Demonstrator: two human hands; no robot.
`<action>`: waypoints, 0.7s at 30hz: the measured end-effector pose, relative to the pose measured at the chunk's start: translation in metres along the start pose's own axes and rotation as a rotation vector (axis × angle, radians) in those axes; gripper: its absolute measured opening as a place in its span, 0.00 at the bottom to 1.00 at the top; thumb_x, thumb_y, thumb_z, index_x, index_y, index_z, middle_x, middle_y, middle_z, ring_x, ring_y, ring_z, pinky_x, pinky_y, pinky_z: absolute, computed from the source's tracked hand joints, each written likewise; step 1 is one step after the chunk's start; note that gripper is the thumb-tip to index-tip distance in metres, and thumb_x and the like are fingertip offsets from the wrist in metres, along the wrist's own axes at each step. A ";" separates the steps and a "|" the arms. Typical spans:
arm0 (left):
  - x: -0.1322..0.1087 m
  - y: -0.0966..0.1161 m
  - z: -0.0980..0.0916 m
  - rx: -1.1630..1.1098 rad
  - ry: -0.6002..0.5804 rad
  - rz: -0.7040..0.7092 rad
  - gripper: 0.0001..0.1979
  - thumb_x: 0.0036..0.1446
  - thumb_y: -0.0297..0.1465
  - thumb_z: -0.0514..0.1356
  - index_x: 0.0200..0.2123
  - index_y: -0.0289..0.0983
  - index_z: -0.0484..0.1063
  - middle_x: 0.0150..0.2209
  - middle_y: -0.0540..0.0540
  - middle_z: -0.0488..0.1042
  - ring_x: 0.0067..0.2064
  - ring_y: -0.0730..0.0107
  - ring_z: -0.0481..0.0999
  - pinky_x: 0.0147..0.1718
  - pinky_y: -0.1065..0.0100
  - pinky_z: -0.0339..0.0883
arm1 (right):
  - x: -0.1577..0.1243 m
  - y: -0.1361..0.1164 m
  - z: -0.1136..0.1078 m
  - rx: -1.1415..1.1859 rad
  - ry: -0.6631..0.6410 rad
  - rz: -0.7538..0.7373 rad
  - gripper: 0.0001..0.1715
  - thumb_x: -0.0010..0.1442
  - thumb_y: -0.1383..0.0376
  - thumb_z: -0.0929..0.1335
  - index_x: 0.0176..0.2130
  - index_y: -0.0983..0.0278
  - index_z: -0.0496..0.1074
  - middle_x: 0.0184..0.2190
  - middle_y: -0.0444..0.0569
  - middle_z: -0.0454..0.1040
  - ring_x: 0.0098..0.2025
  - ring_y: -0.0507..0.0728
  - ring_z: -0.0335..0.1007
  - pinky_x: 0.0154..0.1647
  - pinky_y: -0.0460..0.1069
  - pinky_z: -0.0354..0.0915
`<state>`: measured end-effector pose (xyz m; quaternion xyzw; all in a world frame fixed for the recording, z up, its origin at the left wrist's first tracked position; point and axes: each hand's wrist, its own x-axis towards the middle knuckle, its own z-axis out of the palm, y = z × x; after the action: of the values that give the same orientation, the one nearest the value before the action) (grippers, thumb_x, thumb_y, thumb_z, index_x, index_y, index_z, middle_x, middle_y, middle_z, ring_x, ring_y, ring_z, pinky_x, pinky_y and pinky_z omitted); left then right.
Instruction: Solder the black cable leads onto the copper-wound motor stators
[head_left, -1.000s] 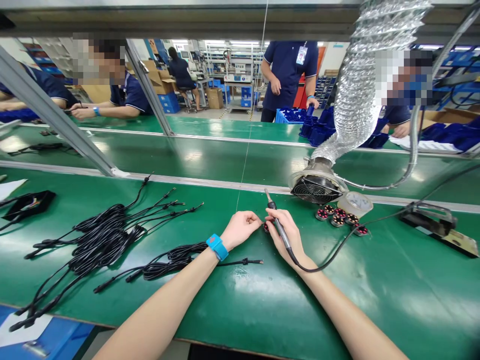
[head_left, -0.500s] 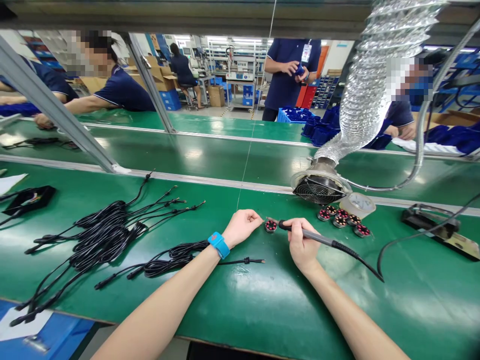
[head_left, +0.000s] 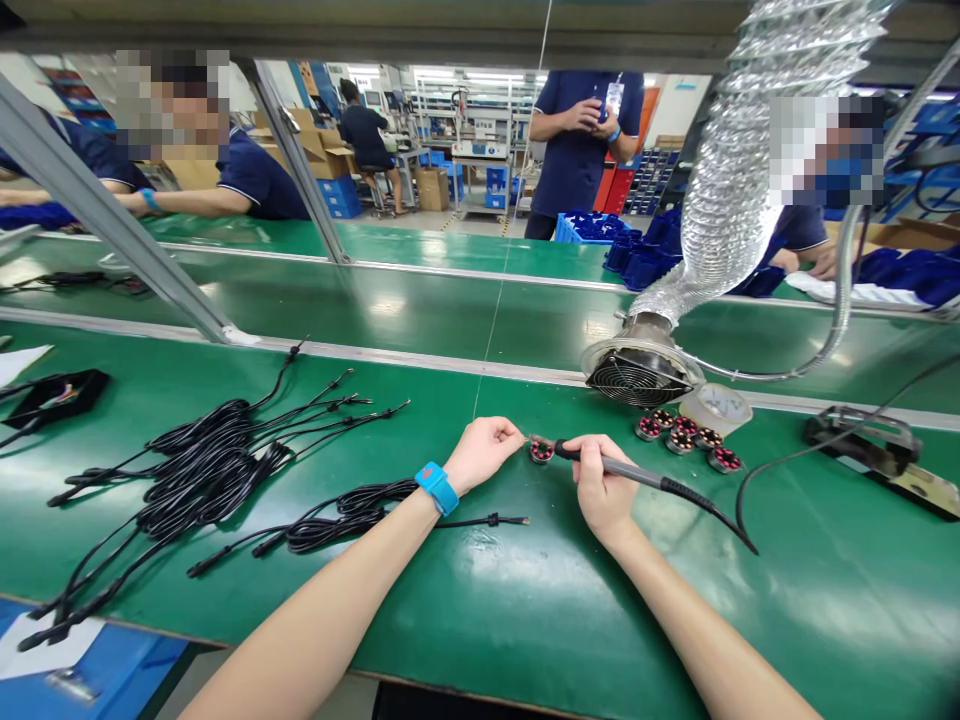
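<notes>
My left hand [head_left: 481,455], with a blue wrist strap [head_left: 437,488], is closed in a pinch on a thin solder wire [head_left: 491,335] that runs down from above. Its fingertips are just left of a small round metal part with red coils [head_left: 541,453] on the green bench. Gripped like a pen in my right hand [head_left: 604,495] is a soldering iron [head_left: 637,473]. The iron's tip points left and lies over the coil part's upper edge, close to my left fingertips. Whether tip and wire touch is too small to tell.
Several similar coil parts [head_left: 681,438] stand right, by a translucent cup [head_left: 716,410] and a fan-ended exhaust duct [head_left: 637,375]. An iron stand [head_left: 862,440] is farther right. Bundled black cables [head_left: 202,470] lie left; another bundle [head_left: 337,515] runs beside my left forearm. Co-workers sit and stand beyond.
My right hand has brought the iron slightly left, so its tip is farther over the coil part. The iron's cord has shifted left. My left hand has hardly moved.
</notes>
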<state>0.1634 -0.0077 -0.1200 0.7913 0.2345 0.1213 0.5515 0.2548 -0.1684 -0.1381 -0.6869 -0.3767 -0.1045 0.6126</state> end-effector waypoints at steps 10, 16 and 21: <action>0.002 -0.004 0.000 -0.011 -0.004 -0.004 0.12 0.50 0.38 0.59 0.26 0.34 0.72 0.24 0.50 0.69 0.26 0.76 0.63 0.27 0.73 0.55 | 0.001 0.003 0.001 0.025 0.008 0.034 0.20 0.68 0.59 0.60 0.31 0.65 0.72 0.17 0.41 0.64 0.17 0.49 0.61 0.20 0.44 0.58; 0.001 -0.002 0.001 -0.010 -0.002 -0.009 0.12 0.50 0.38 0.60 0.25 0.34 0.72 0.23 0.51 0.69 0.25 0.76 0.62 0.26 0.73 0.55 | 0.000 0.003 0.002 0.031 -0.045 0.054 0.21 0.68 0.58 0.60 0.31 0.65 0.73 0.17 0.42 0.64 0.17 0.49 0.61 0.19 0.45 0.57; 0.001 -0.003 0.000 -0.021 0.001 -0.006 0.12 0.50 0.38 0.60 0.25 0.34 0.72 0.23 0.51 0.69 0.25 0.76 0.62 0.26 0.73 0.55 | 0.002 0.000 0.002 0.039 -0.030 0.057 0.21 0.68 0.58 0.60 0.31 0.65 0.73 0.17 0.41 0.64 0.17 0.49 0.60 0.20 0.45 0.58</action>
<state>0.1639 -0.0065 -0.1234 0.7847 0.2357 0.1224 0.5601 0.2555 -0.1657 -0.1378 -0.6868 -0.3682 -0.0696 0.6228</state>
